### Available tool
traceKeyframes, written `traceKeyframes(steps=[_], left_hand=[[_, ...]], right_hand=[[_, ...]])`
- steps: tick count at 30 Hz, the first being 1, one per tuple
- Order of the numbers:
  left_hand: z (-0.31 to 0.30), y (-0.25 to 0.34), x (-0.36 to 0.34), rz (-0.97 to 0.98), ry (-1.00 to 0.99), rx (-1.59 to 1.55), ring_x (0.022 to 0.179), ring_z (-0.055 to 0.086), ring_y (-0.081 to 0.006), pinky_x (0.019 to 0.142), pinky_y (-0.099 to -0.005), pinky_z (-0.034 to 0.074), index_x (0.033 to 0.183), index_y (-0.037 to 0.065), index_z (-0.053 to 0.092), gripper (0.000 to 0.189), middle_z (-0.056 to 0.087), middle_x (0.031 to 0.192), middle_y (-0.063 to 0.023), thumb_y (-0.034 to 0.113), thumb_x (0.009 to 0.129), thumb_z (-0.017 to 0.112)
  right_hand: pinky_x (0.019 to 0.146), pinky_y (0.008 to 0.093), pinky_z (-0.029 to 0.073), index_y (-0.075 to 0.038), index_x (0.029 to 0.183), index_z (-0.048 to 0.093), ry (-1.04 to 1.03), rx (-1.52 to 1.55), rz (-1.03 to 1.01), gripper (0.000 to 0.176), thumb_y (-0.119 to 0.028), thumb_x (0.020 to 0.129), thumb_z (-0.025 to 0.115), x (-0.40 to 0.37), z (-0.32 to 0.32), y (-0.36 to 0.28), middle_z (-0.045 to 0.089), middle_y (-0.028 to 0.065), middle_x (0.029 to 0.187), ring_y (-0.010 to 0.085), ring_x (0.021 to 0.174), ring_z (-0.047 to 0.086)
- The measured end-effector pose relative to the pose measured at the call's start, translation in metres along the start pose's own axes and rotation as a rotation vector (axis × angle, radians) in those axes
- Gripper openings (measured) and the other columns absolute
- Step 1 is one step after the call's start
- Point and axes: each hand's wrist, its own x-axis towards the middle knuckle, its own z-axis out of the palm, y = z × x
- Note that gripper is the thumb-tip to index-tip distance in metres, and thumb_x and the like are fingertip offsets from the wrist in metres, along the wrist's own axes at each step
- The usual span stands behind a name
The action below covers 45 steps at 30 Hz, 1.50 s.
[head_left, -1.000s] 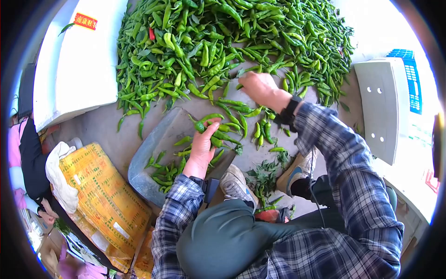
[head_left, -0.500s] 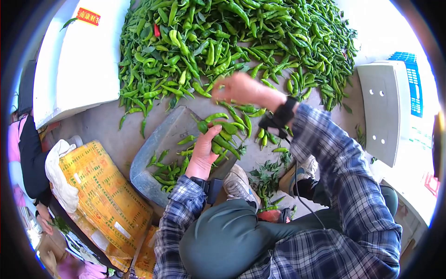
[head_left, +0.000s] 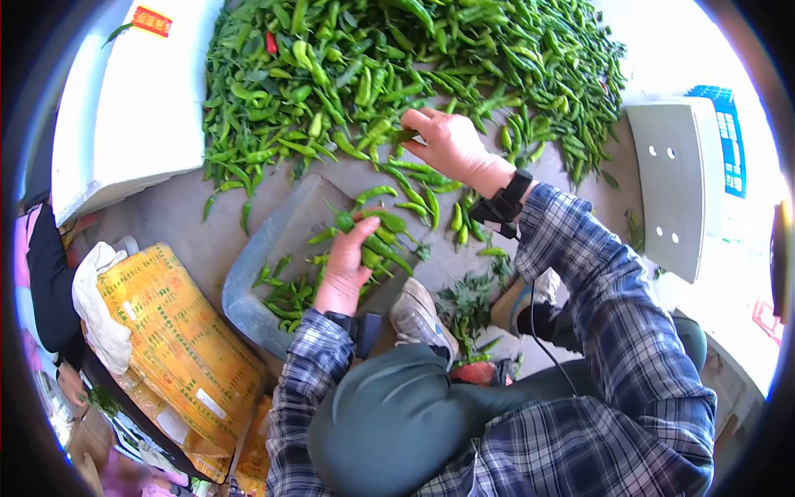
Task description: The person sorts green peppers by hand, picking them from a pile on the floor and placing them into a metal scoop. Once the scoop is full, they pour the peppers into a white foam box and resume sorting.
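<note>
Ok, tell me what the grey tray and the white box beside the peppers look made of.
Grey tray, under the left hand gripping green peppers: probably moulded plastic, matte; rounded rim, dull even colour, though painted metal is possible. White box: likely expanded foam, matte; soft rounded edges, chalky white surface.

One head-worn camera, wide dark-rimmed fisheye view, facing forward and steeply down over the person's own knee (head_left: pixel 389 414), close above left hand (head_left: pixel 341 267) gripping a handful of chili peppers (head_left: pixel 383 240), right hand (head_left: pixel 451 142) farther out, chili pepper pile (head_left: pixel 373 58) at the top edge
</note>
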Motion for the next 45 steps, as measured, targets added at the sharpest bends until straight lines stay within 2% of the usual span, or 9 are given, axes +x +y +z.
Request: traceKeyframes(steps=[2,13,21,23,29,33,38,41,45], left_hand=[[0.013,0.011,-0.015,-0.075,0.236,0.057,0.08,0.06,-0.0131,0.072,-0.0293,0.05,0.105,0.008,0.059,0.029,0.062,0.092,-0.0031,0.018,0.078,0.063],[0.018,-0.007,-0.054,0.007,-0.108,0.083,0.069,0.057,-0.0103,0.053,-0.0219,0.046,0.106,0.009,0.058,0.027,0.062,0.089,-0.0017,0.023,0.082,0.061],[0.036,0.0,-0.089,0.092,-0.071,0.177,0.076,0.059,-0.0131,0.061,-0.0246,0.049,0.101,0.007,0.059,0.025,0.062,0.09,-0.0052,0.019,0.08,0.062],[0.041,0.0,-0.095,0.087,-0.025,0.191,0.076,0.059,-0.0129,0.06,-0.0247,0.048,0.102,0.007,0.059,0.025,0.062,0.09,-0.0052,0.019,0.08,0.063],[0.044,0.002,-0.092,0.079,-0.034,0.258,0.075,0.058,-0.0125,0.061,-0.024,0.048,0.101,0.006,0.059,0.026,0.062,0.089,-0.0051,0.019,0.079,0.064],[0.047,-0.007,-0.084,0.079,-0.006,0.285,0.074,0.059,-0.0129,0.061,-0.0251,0.05,0.103,0.007,0.058,0.026,0.062,0.092,-0.0063,0.019,0.081,0.062],[0.065,-0.005,-0.078,0.02,-0.074,0.368,0.077,0.059,-0.0126,0.069,-0.0265,0.048,0.098,0.006,0.06,0.022,0.062,0.088,-0.0039,0.016,0.079,0.064],[0.083,-0.001,-0.068,0.004,-0.116,0.446,0.078,0.059,-0.0134,0.07,-0.0272,0.048,0.101,0.005,0.06,0.026,0.062,0.088,-0.0022,0.014,0.078,0.065],[0.112,0.018,-0.065,0.033,0.046,0.555,0.087,0.057,-0.0153,0.071,-0.0301,0.048,0.109,0.006,0.056,0.043,0.058,0.101,-0.0068,0.035,0.08,0.065]], right_hand=[[0.06,0.0418,0.048,-0.011,0.092,0.053,-0.012,-0.031,0.018,0.026,-0.023,0.072,0.064,-0.019,-0.01,0.001,0.058,0.0099,0.079,0.0316,0.071,0.059],[0.073,0.0429,0.048,-0.008,0.095,0.057,-0.977,0.19,0.135,0.038,-0.036,0.072,0.064,-0.243,-0.007,-0.035,0.063,0.0124,0.084,0.0317,0.083,0.06],[0.068,0.04,0.051,-0.007,0.088,0.064,-0.795,-0.26,0.423,0.019,-0.011,0.077,0.05,-0.251,-0.001,-0.01,0.064,0.0151,0.085,0.0317,0.08,0.063],[0.068,0.0409,0.05,-0.008,0.091,0.063,-0.433,-0.232,0.53,0.019,-0.011,0.076,0.052,-0.24,0.004,0.008,0.064,0.016,0.085,0.0317,0.081,0.063],[0.067,0.0394,0.05,-0.007,0.089,0.065,-0.46,-0.288,0.326,0.019,-0.01,0.073,0.055,-0.228,0.016,0.026,0.065,0.014,0.078,0.03,0.079,0.064],[0.067,0.0356,0.051,-0.006,0.08,0.069,-0.846,-0.373,0.361,0.016,-0.01,0.072,0.056,-0.188,-0.025,0.02,0.066,0.0131,0.086,0.027,0.08,0.065],[0.069,0.0383,0.05,-0.01,0.11,0.058,-0.151,0.262,0.295,0.041,-0.043,0.086,0.051,-0.145,-0.053,-0.016,0.064,0.0148,0.086,0.0297,0.076,0.063],[0.09,0.0334,0.042,-0.011,0.123,0.05,-0.143,0.697,0.291,0.051,-0.048,0.089,0.046,-0.136,-0.074,-0.084,0.058,0.0108,0.115,0.0239,0.103,0.055],[0.089,0.0337,0.044,-0.003,0.124,0.046,-0.106,0.973,0.326,0.068,-0.052,0.079,0.059,-0.127,-0.057,-0.107,0.053,0.0146,0.12,0.0223,0.106,0.053]])
